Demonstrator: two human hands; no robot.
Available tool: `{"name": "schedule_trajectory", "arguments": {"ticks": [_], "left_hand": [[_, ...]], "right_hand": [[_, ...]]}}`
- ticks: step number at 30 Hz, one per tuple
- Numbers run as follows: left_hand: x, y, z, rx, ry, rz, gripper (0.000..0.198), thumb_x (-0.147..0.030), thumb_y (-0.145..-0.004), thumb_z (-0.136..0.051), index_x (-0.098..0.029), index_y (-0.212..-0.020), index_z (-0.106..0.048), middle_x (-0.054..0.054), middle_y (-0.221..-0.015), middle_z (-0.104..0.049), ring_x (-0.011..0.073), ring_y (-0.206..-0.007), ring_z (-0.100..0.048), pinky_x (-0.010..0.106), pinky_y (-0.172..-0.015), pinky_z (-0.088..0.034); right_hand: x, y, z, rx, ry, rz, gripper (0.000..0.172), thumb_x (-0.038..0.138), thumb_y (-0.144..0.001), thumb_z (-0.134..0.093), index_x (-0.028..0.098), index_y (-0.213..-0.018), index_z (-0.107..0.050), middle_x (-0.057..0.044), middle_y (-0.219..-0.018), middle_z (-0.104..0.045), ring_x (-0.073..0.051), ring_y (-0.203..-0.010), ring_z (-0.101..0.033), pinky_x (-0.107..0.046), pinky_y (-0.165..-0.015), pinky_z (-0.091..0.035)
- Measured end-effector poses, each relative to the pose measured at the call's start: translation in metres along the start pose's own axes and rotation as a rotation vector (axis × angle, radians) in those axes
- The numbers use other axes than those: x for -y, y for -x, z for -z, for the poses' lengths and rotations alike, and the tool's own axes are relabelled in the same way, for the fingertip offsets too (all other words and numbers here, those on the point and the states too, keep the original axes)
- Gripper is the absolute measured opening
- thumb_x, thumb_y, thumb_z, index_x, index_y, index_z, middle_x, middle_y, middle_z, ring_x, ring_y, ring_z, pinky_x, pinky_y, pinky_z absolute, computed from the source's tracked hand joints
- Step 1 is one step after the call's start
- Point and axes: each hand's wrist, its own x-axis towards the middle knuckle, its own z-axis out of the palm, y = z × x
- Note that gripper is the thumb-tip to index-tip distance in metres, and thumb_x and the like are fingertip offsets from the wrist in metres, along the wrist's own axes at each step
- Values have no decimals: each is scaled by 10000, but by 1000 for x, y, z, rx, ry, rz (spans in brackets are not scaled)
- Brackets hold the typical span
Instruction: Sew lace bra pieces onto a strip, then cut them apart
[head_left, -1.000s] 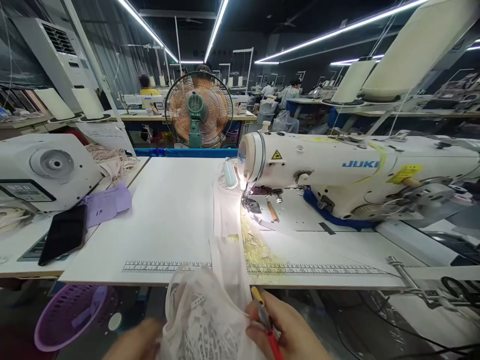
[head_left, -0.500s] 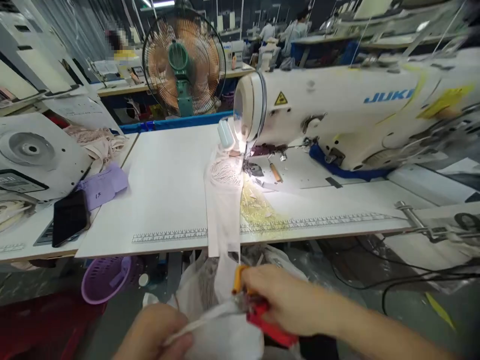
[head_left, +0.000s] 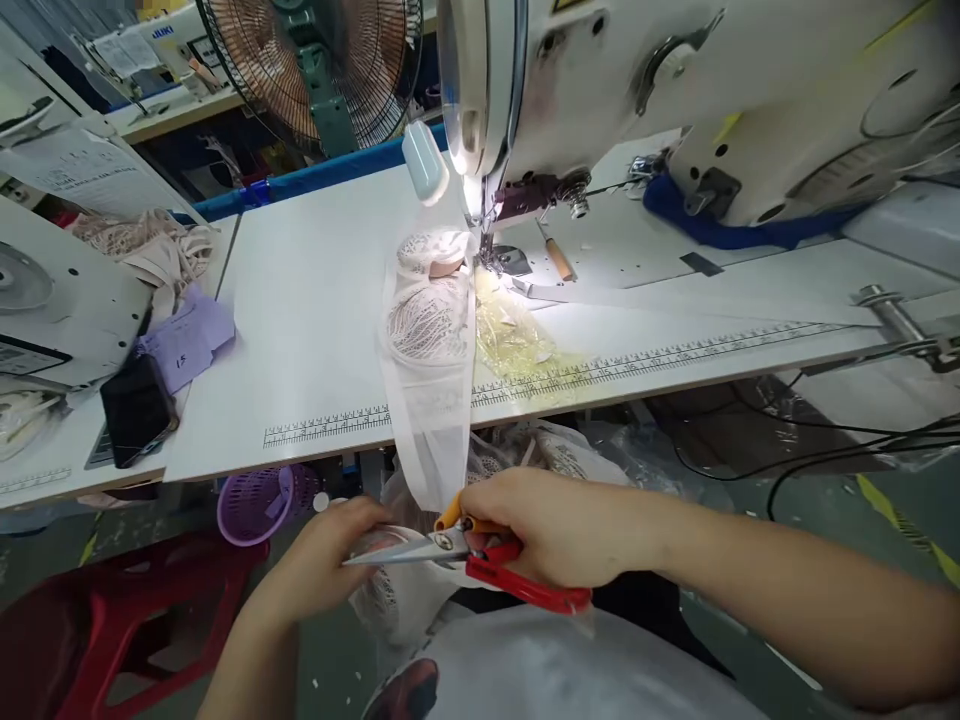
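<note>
My right hand (head_left: pixel 551 525) is closed round the scissors (head_left: pixel 517 580), whose handles are red and orange. Their blades point left and look closed together, lying over pale lace fabric (head_left: pixel 401 595) at my lap. Beside the blade tips, my left hand (head_left: pixel 330 560) grips that fabric, its fingertips partly hidden by it. A sheer, pale garment piece (head_left: pixel 427 400) with lace hangs from under the needle of the sewing machine (head_left: pixel 495 110) over the table's front edge, its lower end just behind the scissors.
Yellowish clear plastic (head_left: pixel 517 335) lies beside the needle, near a wooden-handled tool (head_left: pixel 556 255). A printed ruler runs along the table (head_left: pixel 300 300). At left are a phone (head_left: pixel 139 410) and purple paper (head_left: pixel 187 340). Below stand a purple basket (head_left: pixel 255 505) and a red stool (head_left: pixel 142 620).
The view has tipped down and come closer to the machine. The scissors' blades now lie across in front of the fabric, pointing left. Both hands keep their hold.
</note>
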Motion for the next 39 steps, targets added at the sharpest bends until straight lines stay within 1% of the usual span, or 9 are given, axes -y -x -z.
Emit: {"name": "schedule_trajectory", "arguments": {"ticks": [2,4,6,8,14,22,25,32,39], "left_hand": [[-17,-7,-6,-36,33,-116,191,-222,-832,-523,-182,-994,-616,71,-923,-652,193,-823,-593,266,-734,-461],[-33,-16,-16,-151,54,-173,175,-221,-814,-554,-181,-973,-614,67,-897,-666,189,-809,-602,265,-737,-469],[-43,-24,-27,-227,89,-165,120,-219,-811,-564,-178,-913,-611,45,-817,-664,164,-733,-596,239,-674,-472],[-48,-31,-33,-221,178,-129,71,-219,-822,-552,-173,-857,-594,23,-753,-636,137,-666,-568,213,-607,-457],[-48,-39,-34,-132,497,36,110,-259,-822,-563,-159,-791,-530,-3,-688,-508,99,-583,-443,194,-515,-383],[-57,-40,-30,-103,783,34,234,-327,-793,-633,-146,-690,-527,-8,-655,-474,99,-597,-413,202,-548,-370],[-56,-40,-29,-71,840,40,238,-314,-778,-655,-143,-670,-531,-3,-657,-500,102,-614,-436,207,-576,-379],[-49,-40,-32,-117,920,65,223,-305,-732,-713,-138,-675,-576,-2,-658,-519,93,-602,-444,193,-557,-377],[-43,-38,-34,-109,927,215,293,-385,-686,-746,-137,-687,-590,4,-650,-532,103,-593,-459,223,-565,-385]], "right_hand": [[1,-3,1,-20,33,-17,169,111,-672,-562,202,-680,-419,26,-664,-492,-116,-562,-432,-207,-473,-302],[0,-6,4,-71,53,-27,199,93,-669,-551,204,-654,-386,29,-647,-477,-114,-563,-420,-210,-472,-286],[-4,-6,9,-92,44,-37,207,102,-683,-546,207,-652,-370,35,-629,-472,-111,-551,-419,-208,-464,-280],[-6,-5,15,-93,50,-55,205,122,-698,-545,208,-652,-365,38,-625,-475,-108,-536,-417,-209,-453,-281],[-11,-3,32,-67,119,-28,207,193,-716,-545,213,-646,-351,43,-618,-452,-106,-516,-392,-227,-460,-291],[-5,-7,42,-50,154,117,160,146,-687,-532,204,-652,-387,35,-641,-478,-110,-543,-424,-231,-482,-305],[-6,-8,46,-38,143,126,131,165,-685,-532,203,-665,-408,26,-661,-507,-114,-549,-433,-232,-474,-305],[-2,-12,47,-15,174,124,99,168,-688,-523,198,-675,-430,9,-683,-518,-131,-586,-448,-248,-499,-321],[3,-14,45,-13,197,134,114,160,-688,-529,193,-659,-424,19,-646,-502,-120,-551,-433,-241,-469,-303]]}}
